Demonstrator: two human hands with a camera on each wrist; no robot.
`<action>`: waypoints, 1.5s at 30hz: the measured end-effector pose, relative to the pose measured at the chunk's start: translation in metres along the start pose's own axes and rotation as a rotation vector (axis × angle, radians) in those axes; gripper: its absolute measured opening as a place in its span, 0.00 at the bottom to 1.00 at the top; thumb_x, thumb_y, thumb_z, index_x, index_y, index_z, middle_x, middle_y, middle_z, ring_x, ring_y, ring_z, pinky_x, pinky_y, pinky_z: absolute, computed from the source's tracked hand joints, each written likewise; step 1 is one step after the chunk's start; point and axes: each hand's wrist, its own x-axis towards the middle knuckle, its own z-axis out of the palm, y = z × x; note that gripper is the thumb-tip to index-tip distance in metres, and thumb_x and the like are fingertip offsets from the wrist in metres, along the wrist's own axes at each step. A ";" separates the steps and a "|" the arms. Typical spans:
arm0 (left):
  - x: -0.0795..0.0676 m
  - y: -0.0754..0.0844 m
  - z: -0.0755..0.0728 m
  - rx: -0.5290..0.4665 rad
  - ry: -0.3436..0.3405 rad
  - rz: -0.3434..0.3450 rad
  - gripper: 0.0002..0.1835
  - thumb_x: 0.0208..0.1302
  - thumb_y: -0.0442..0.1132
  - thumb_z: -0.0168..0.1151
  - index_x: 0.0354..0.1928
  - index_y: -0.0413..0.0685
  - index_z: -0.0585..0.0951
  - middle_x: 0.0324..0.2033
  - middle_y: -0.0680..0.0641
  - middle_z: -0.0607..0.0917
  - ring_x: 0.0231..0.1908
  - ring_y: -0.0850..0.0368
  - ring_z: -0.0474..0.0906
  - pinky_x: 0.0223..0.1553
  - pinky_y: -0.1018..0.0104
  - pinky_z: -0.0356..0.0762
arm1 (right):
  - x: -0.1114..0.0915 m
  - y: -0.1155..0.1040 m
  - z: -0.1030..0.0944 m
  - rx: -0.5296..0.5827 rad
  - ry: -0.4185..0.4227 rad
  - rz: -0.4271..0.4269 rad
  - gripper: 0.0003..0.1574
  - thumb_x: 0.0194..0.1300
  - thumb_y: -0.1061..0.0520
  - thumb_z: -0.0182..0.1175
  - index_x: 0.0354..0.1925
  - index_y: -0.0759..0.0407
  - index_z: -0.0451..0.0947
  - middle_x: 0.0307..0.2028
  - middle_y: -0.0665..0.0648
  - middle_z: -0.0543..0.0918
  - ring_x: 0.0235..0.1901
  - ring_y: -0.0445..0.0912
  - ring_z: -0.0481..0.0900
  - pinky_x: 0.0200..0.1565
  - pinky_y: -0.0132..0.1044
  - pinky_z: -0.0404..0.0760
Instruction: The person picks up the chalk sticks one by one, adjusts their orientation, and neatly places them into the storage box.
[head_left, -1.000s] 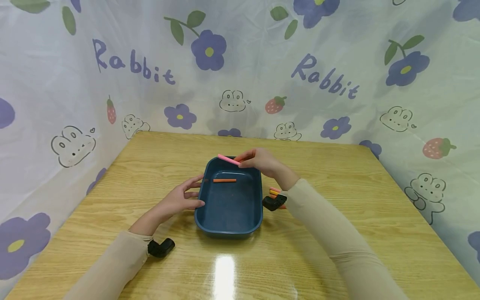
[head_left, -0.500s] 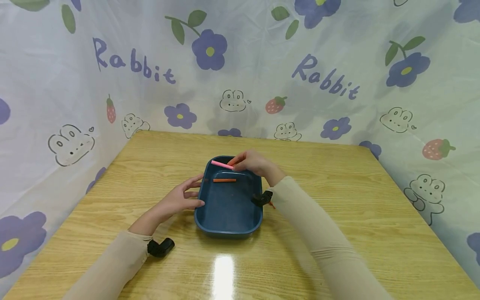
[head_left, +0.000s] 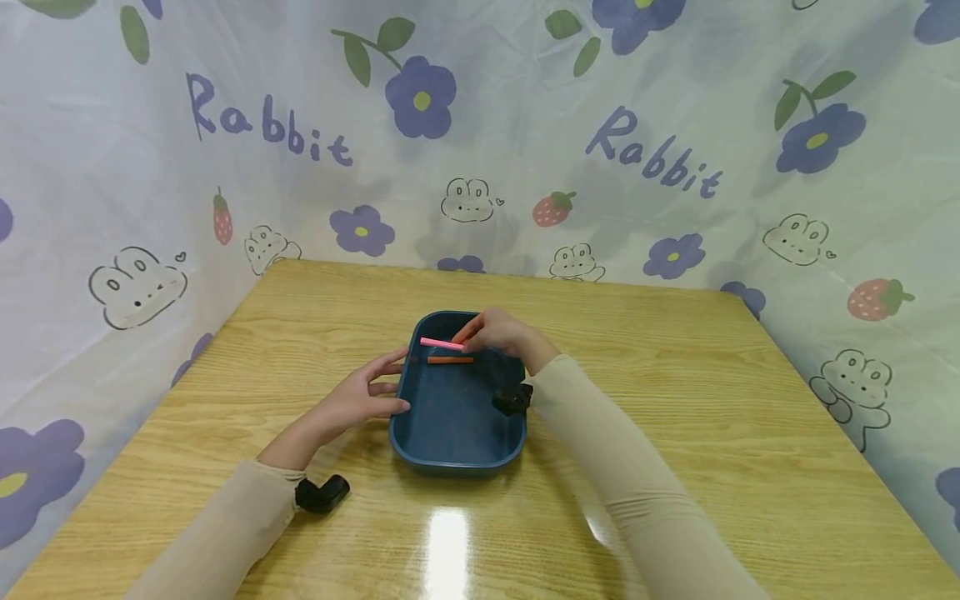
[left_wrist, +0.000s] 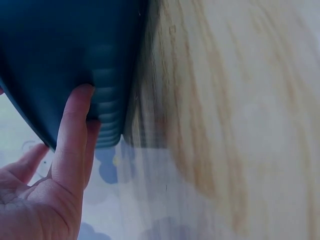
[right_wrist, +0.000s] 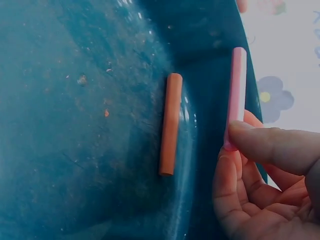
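Note:
A dark blue rectangular tub [head_left: 457, 462] stands on the wooden table. On its floor near the far end lies an orange-brown crayon-like stick [right_wrist: 171, 125]. Over the far part of the tub, my right hand [head_left: 498, 332] pinches one end of a pink crayon-like stick [right_wrist: 238, 95] between thumb and fingers. The pink stick's free end points left, toward the tub's left wall. My left hand [head_left: 358, 398] is at the left side of the tub, thumb at the rim and fingers spread. In the left wrist view, its extended fingers [left_wrist: 74, 135] touch the tub's ribbed outer wall.
The wooden table [head_left: 300, 317] runs back to a cloth [head_left: 525, 100] printed with rabbits and flowers, which also hangs along both sides. My right sleeve [head_left: 600, 442] crosses the tub's right side. Small specks and scratches mark the tub's floor.
My right hand has moved left and lower with the pink stick, from the far rim to over the tub. Several coloured sticks right of the tub are now hidden behind my right arm.

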 end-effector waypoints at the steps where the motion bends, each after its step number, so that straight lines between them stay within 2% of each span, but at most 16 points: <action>1: 0.000 0.000 0.000 0.000 -0.001 0.001 0.45 0.56 0.34 0.65 0.72 0.49 0.50 0.64 0.33 0.57 0.61 0.34 0.61 0.46 0.53 0.76 | 0.000 0.000 0.001 -0.008 0.001 0.006 0.14 0.58 0.70 0.60 0.44 0.68 0.82 0.42 0.59 0.82 0.43 0.50 0.75 0.49 0.40 0.75; 7: 0.000 0.000 0.000 -0.002 0.002 -0.004 0.46 0.56 0.34 0.66 0.72 0.50 0.50 0.64 0.34 0.57 0.60 0.35 0.61 0.45 0.53 0.76 | 0.004 0.005 0.003 -0.039 0.007 0.029 0.14 0.57 0.70 0.61 0.44 0.67 0.82 0.44 0.59 0.81 0.43 0.49 0.75 0.51 0.40 0.74; 14: 0.001 0.000 0.001 -0.012 -0.003 0.003 0.45 0.57 0.30 0.62 0.72 0.49 0.49 0.64 0.33 0.57 0.60 0.35 0.62 0.44 0.53 0.77 | 0.002 0.006 0.003 0.006 0.067 0.047 0.15 0.59 0.70 0.59 0.46 0.67 0.81 0.48 0.61 0.79 0.45 0.51 0.76 0.54 0.44 0.72; 18: 0.002 0.001 0.002 -0.009 -0.002 0.002 0.45 0.57 0.31 0.63 0.72 0.49 0.50 0.64 0.34 0.57 0.60 0.36 0.63 0.45 0.53 0.77 | -0.001 0.005 0.001 0.027 0.067 0.033 0.15 0.60 0.68 0.59 0.47 0.66 0.81 0.48 0.60 0.79 0.46 0.51 0.76 0.56 0.45 0.69; 24: 0.001 0.000 0.003 -0.001 0.004 0.002 0.45 0.57 0.32 0.64 0.72 0.49 0.51 0.64 0.34 0.58 0.60 0.36 0.63 0.44 0.53 0.77 | -0.004 0.002 -0.004 0.126 0.042 0.009 0.18 0.61 0.66 0.59 0.51 0.68 0.77 0.50 0.59 0.77 0.49 0.50 0.75 0.55 0.42 0.71; 29: 0.000 -0.001 0.003 -0.004 0.011 0.003 0.46 0.55 0.34 0.66 0.72 0.49 0.51 0.63 0.34 0.58 0.60 0.35 0.63 0.44 0.54 0.77 | -0.012 -0.005 -0.010 0.251 0.025 -0.025 0.21 0.62 0.67 0.58 0.54 0.72 0.73 0.54 0.64 0.74 0.50 0.53 0.74 0.56 0.47 0.69; 33: 0.000 -0.002 0.003 -0.003 0.013 0.004 0.45 0.56 0.33 0.65 0.72 0.50 0.51 0.63 0.34 0.58 0.59 0.35 0.63 0.44 0.53 0.77 | -0.020 -0.008 -0.014 0.280 0.024 -0.063 0.22 0.62 0.67 0.58 0.55 0.73 0.72 0.56 0.68 0.72 0.49 0.51 0.74 0.58 0.50 0.66; 37: 0.001 -0.003 0.003 -0.005 0.016 -0.003 0.45 0.56 0.32 0.65 0.72 0.51 0.52 0.63 0.35 0.59 0.59 0.36 0.63 0.43 0.53 0.77 | -0.030 -0.012 -0.016 0.296 0.033 -0.090 0.20 0.61 0.67 0.59 0.53 0.71 0.74 0.53 0.68 0.74 0.48 0.51 0.74 0.59 0.50 0.64; 45: 0.001 -0.004 0.005 0.009 0.023 0.000 0.45 0.56 0.33 0.65 0.72 0.51 0.52 0.63 0.34 0.58 0.59 0.35 0.63 0.43 0.53 0.77 | -0.047 -0.014 -0.018 0.275 0.064 -0.134 0.16 0.60 0.66 0.61 0.48 0.67 0.79 0.44 0.58 0.80 0.46 0.50 0.75 0.56 0.45 0.69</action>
